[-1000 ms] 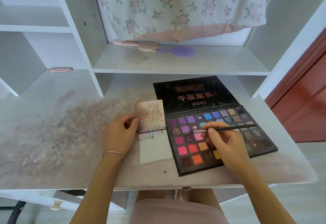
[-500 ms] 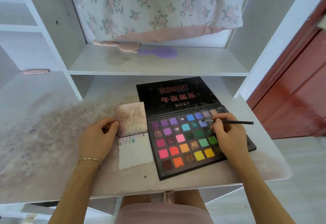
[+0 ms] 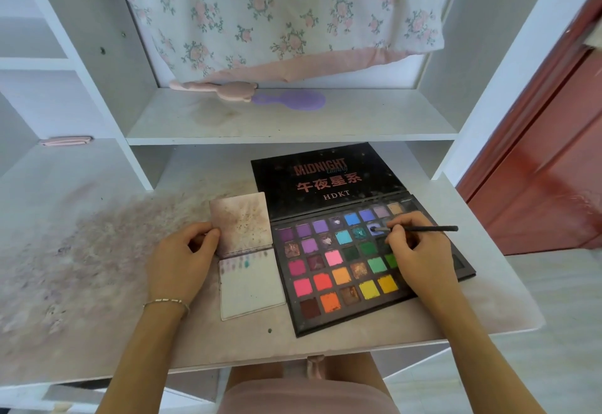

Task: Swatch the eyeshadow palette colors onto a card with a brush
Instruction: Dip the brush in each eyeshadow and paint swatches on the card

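Shelving (image 3: 293,135) in white rises at the far side, with floral fabric (image 3: 277,12) hanging over it. Below it a stained desk (image 3: 97,250) carries the open eyeshadow palette (image 3: 342,270) at right, its black lid lying flat behind the pans. Just left of the palette lies the card (image 3: 252,286), a row of small swatches along its far edge. The left hand (image 3: 179,260) pinches the card's raised cover. The right hand (image 3: 420,257) grips the brush (image 3: 423,228), tip on a bluish pan.

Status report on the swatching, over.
Right hand pinches brush, tip in a blue-violet pan of palette. Left hand holds card flap. Nothing in the way.
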A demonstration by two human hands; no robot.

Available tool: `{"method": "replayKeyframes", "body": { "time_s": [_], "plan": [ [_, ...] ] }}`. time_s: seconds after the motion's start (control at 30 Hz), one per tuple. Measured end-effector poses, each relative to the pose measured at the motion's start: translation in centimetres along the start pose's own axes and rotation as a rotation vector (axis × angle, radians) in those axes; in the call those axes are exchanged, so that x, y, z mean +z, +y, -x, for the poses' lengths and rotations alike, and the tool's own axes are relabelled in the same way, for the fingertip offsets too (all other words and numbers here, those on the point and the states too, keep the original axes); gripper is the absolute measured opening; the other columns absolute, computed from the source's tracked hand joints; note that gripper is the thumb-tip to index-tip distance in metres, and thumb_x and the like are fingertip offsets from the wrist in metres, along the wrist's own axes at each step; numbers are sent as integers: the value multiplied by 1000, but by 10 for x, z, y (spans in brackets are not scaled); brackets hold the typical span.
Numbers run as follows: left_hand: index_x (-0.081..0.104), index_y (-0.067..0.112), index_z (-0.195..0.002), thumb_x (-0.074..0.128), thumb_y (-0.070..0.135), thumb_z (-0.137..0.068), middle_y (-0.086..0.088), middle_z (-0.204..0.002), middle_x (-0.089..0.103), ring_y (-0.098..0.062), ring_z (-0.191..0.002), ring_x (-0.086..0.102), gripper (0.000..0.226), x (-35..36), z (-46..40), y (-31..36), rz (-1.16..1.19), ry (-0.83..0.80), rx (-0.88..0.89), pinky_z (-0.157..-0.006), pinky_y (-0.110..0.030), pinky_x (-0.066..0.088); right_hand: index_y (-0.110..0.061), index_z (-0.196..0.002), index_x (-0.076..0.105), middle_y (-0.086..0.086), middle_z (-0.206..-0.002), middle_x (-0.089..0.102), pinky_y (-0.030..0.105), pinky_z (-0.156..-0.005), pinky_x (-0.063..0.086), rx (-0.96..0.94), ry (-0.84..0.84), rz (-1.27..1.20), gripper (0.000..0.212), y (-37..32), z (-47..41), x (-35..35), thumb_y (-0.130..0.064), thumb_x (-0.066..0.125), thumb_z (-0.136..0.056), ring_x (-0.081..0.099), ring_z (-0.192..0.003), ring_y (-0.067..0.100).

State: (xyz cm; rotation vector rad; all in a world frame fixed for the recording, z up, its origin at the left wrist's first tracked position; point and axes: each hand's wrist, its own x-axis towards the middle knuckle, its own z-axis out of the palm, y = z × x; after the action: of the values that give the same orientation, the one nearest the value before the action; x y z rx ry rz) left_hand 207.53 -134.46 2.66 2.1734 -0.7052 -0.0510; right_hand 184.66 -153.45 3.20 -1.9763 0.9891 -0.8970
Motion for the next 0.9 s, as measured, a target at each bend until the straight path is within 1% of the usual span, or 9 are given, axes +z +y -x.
{"method": "replayKeyframes", "body": {
  "time_s": [0.13, 0.2, 0.33, 0.47, 0.53, 0.6, 0.7, 0.8, 0.9],
  "plan": [
    [69, 17, -99, 57, 20, -87, 7, -83, 62, -15, -79, 55, 17, -1, -1, 0, 11, 3, 1, -72, -26, 39, -17, -87, 51, -8, -79, 61, 18, -53, 53, -5, 1, -13, 11, 0, -1, 0, -7, 47, -90, 62, -77, 3],
    [70, 16, -98, 57, 19, -86, 8, -81, 61, -15, -77, 54, 17, -1, -1, 0, 7, 8, 5, -71, -26, 38, -14, -88, 52, -9, -77, 60, 18, -52, 53, -15, -7, 7, 9, 0, -1, 1, -6, 48, -89, 62, -74, 1],
    [70, 16, -98, 58, 19, -86, 7, -81, 62, -14, -76, 54, 17, -2, 0, 1, 10, 13, 6, -69, -25, 38, -22, -79, 50, -5, -73, 61, 25, -54, 53, -11, 21, 0, 19, 0, 0, 1, -5, 49, -88, 62, -71, 7],
    [70, 15, -97, 59, 19, -86, 6, -82, 62, -14, -76, 53, 17, -1, -1, 1, 8, 13, -10, -69, -24, 36, -16, -90, 51, -10, -79, 61, 19, -52, 53, 2, -17, 8, 7, 2, -1, 1, -10, 48, -90, 62, -76, 2],
    [70, 15, -97, 59, 19, -86, 6, -81, 62, -14, -75, 52, 16, -1, -2, 1, 12, 14, -11, -67, -23, 36, -17, -84, 51, -7, -73, 61, 21, -52, 51, 3, -13, 28, 11, 1, -1, 1, -8, 48, -90, 62, -71, 5],
    [70, 15, -97, 58, 20, -86, 6, -81, 62, -14, -75, 53, 17, -1, -1, 1, 13, 8, -13, -68, -24, 37, -24, -76, 49, -5, -69, 59, 19, -51, 47, 1, 14, 29, 22, -1, -1, 1, -6, 48, -88, 61, -66, 7],
    [70, 17, -96, 59, 20, -86, 6, -79, 61, -15, -76, 53, 16, -1, -2, 2, 13, 10, -23, -69, -25, 38, -28, -75, 47, -5, -70, 60, 15, -47, 49, 15, 27, -34, 27, -6, 2, 0, -5, 47, -89, 63, -66, 4],
    [70, 17, -96, 58, 20, -86, 6, -78, 61, -16, -77, 55, 16, -1, -1, 2, 20, 1, -26, -70, -26, 38, -25, -78, 51, -6, -69, 61, 9, -51, 48, 23, 7, -148, 24, -15, 7, 5, -4, 46, -90, 62, -68, -5],
    [70, 16, -96, 58, 20, -86, 6, -78, 61, -16, -77, 55, 16, -2, -2, 1, 31, 5, -33, -70, -26, 38, -22, -77, 55, -3, -59, 61, 13, -52, 50, -1, -58, -216, 25, -31, 17, 17, -2, 46, -89, 62, -61, 5]
  ]
}}
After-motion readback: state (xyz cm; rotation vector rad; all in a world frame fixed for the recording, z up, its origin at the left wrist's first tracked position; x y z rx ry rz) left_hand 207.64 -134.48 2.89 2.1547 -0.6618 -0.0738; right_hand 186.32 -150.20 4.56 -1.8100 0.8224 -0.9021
